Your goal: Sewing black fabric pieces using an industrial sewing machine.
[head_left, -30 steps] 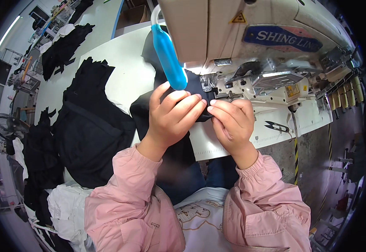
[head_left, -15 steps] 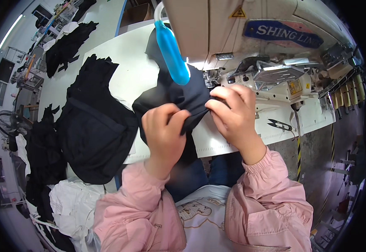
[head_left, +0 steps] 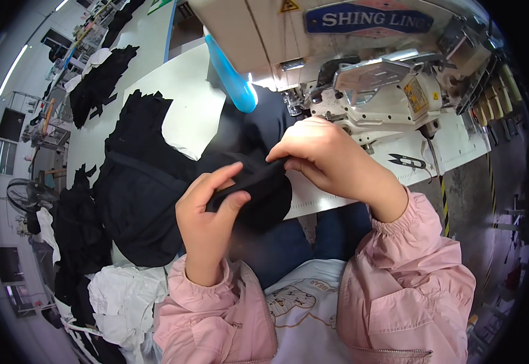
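Out on the far left we pick up a fan (head_left: 24, 195), and beside it a black pile (head_left: 82, 236) hanging low, with crumpled white cloth (head_left: 125, 297) nearest to us. Next along, a big dark heap (head_left: 137, 197) lies spread on the white table (head_left: 193, 118), and just right of it, here is our left hand (head_left: 200, 212), coming up from a pink sleeve (head_left: 206, 330). Thumb and forefinger stand partly open, tips apart, with the edge of the black cloth (head_left: 261, 197) between them; whether they have a firm hold, we cannot tell. Above that hand the blue tube (head_left: 231, 76) slants down over the table. The black cloth sits right between our two hands, its far part running up near the metal foot (head_left: 295, 103) of the machine, its near part reaching past the table's front edge. And in comes our right hand (head_left: 331, 151) from the other side, thumb and forefinger closed together, pinching a fold, the other fingers tucked out of sight. Behind it stands the sewing machine (head_left: 370, 91); farther right, small black snips (head_left: 407, 161) lie on the table, and striped tape (head_left: 445, 209) marks the floor (head_left: 467, 200).
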A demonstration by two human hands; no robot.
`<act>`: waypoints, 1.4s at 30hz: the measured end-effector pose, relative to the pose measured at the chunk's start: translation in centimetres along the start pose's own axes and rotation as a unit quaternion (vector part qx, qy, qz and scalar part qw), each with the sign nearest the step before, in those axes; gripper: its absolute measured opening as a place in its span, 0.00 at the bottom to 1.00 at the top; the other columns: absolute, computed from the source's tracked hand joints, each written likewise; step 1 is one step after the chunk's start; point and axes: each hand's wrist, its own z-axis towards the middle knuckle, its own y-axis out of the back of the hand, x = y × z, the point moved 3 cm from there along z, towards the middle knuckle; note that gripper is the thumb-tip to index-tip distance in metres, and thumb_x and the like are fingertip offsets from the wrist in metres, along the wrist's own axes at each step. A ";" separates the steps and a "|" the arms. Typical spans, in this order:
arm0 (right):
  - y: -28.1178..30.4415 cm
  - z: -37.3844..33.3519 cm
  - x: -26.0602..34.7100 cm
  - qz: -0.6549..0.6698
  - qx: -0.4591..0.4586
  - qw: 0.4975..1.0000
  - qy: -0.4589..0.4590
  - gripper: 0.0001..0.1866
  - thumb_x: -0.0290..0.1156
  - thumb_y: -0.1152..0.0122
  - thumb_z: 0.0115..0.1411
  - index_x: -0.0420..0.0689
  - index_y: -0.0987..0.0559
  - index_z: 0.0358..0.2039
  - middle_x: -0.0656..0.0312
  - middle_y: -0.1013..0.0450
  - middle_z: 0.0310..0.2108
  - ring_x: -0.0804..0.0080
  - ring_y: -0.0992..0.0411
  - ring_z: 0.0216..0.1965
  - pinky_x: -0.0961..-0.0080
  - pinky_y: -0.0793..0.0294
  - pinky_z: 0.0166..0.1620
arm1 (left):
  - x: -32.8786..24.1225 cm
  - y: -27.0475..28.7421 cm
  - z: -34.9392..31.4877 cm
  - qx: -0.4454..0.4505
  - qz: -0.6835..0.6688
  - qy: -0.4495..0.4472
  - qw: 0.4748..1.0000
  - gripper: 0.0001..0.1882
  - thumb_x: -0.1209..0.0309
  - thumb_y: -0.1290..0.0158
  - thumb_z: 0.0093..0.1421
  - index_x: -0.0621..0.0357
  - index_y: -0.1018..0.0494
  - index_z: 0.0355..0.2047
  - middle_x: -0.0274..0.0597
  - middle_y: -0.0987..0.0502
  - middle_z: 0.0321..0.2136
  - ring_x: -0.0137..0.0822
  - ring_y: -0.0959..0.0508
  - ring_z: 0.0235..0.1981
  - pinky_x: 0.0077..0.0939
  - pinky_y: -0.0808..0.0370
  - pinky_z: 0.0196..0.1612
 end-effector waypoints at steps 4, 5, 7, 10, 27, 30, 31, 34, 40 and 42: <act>-0.4 -0.1 -0.1 0.004 0.006 1.000 -0.008 0.11 0.21 0.32 0.58 0.45 0.17 0.42 0.58 0.23 0.33 0.54 0.24 0.37 0.60 0.26 0.45 | 0.1 0.0 0.1 0.041 0.004 -0.035 0.999 0.12 0.85 0.36 0.57 0.63 0.14 0.41 0.39 0.20 0.33 0.30 0.22 0.34 0.20 0.28 0.39; -0.5 0.0 -0.1 0.003 0.004 1.000 -0.010 0.10 0.21 0.33 0.58 0.44 0.17 0.41 0.58 0.23 0.33 0.54 0.24 0.37 0.60 0.25 0.45 | 0.1 0.1 0.0 0.044 -0.008 -0.049 0.998 0.11 0.85 0.36 0.57 0.62 0.14 0.40 0.39 0.20 0.32 0.30 0.22 0.33 0.20 0.28 0.39; -0.6 0.1 0.0 0.002 0.001 1.000 -0.014 0.09 0.21 0.33 0.59 0.44 0.17 0.41 0.58 0.23 0.33 0.54 0.24 0.37 0.60 0.25 0.45 | 0.0 0.2 -0.1 0.056 0.002 -0.061 0.997 0.10 0.85 0.35 0.55 0.62 0.14 0.38 0.38 0.21 0.32 0.30 0.22 0.33 0.21 0.28 0.38; -0.9 0.6 0.3 -0.028 -0.006 1.000 -0.004 0.03 0.25 0.32 0.59 0.43 0.18 0.34 0.59 0.21 0.33 0.57 0.21 0.38 0.62 0.22 0.43 | 0.0 0.6 -0.5 0.071 0.019 -0.085 0.994 0.11 0.84 0.33 0.51 0.61 0.14 0.36 0.38 0.22 0.31 0.31 0.22 0.32 0.22 0.28 0.36; -2.5 -5.6 0.8 -0.207 -0.204 0.951 0.104 0.14 0.27 0.31 0.46 0.42 0.15 0.36 0.61 0.20 0.37 0.61 0.18 0.42 0.66 0.16 0.40 | 4.1 -9.6 2.2 -0.057 0.285 -0.375 0.880 0.24 0.74 0.45 0.61 0.49 0.19 0.58 0.38 0.23 0.57 0.41 0.24 0.56 0.40 0.28 0.60; -1.7 -5.5 1.1 -0.213 -0.215 0.947 0.105 0.13 0.25 0.30 0.48 0.42 0.14 0.37 0.60 0.18 0.37 0.63 0.16 0.39 0.71 0.17 0.35 | 4.5 -9.5 4.7 0.004 0.194 -0.413 0.890 0.25 0.71 0.39 0.53 0.55 0.17 0.53 0.41 0.20 0.50 0.45 0.21 0.53 0.44 0.25 0.57; -1.0 -5.0 1.7 -0.223 -0.211 0.947 0.097 0.13 0.24 0.29 0.49 0.43 0.14 0.38 0.60 0.18 0.37 0.63 0.16 0.37 0.71 0.18 0.34 | 4.2 -9.2 5.1 0.006 0.167 -0.406 0.898 0.23 0.71 0.38 0.51 0.56 0.16 0.50 0.41 0.19 0.46 0.45 0.19 0.48 0.42 0.24 0.53; 0.9 -3.3 2.2 -0.259 -0.233 0.932 0.097 0.14 0.22 0.26 0.49 0.44 0.14 0.39 0.61 0.18 0.35 0.65 0.17 0.31 0.73 0.22 0.28 | 2.2 -8.7 6.9 0.057 0.130 -0.322 0.936 0.20 0.77 0.35 0.42 0.54 0.15 0.39 0.38 0.18 0.38 0.45 0.19 0.43 0.40 0.26 0.46; 2.3 -0.6 1.4 -0.239 -0.275 0.928 0.082 0.15 0.18 0.28 0.47 0.46 0.13 0.38 0.60 0.18 0.31 0.64 0.20 0.26 0.72 0.23 0.27 | 1.6 -8.5 9.4 0.095 0.045 -0.271 0.957 0.08 0.81 0.37 0.48 0.59 0.16 0.30 0.47 0.18 0.28 0.52 0.17 0.33 0.43 0.21 0.39; 2.3 -0.4 1.3 -0.226 -0.279 0.931 0.061 0.15 0.17 0.28 0.47 0.44 0.12 0.37 0.60 0.17 0.31 0.63 0.20 0.27 0.72 0.22 0.29 | 1.8 -8.4 9.6 0.093 0.045 -0.274 0.956 0.07 0.82 0.38 0.49 0.60 0.17 0.29 0.49 0.18 0.28 0.53 0.17 0.32 0.41 0.20 0.38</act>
